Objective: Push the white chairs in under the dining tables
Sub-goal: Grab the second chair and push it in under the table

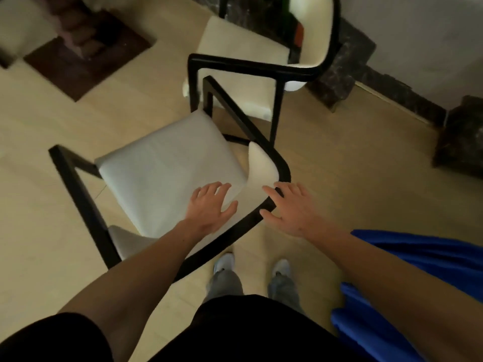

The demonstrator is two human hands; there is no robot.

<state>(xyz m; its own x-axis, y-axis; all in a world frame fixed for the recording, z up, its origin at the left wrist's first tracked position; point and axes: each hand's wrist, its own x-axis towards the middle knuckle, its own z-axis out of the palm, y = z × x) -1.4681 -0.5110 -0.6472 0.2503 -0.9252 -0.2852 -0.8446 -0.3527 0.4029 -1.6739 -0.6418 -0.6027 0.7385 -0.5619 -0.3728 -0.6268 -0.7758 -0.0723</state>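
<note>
Both hands, left [211, 205] and right [290, 210], spread open over the near chair [170, 168] — its rigid black back rail [243, 226] at 6 o'clock probably the surest hold (frame blurred).

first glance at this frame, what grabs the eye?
Two open hands: the left hand spread over the seat of the near white chair, the right hand at its black back rail. A second white chair stands just beyond, toward the top. Bright blue cloth shows at the lower right.
</note>
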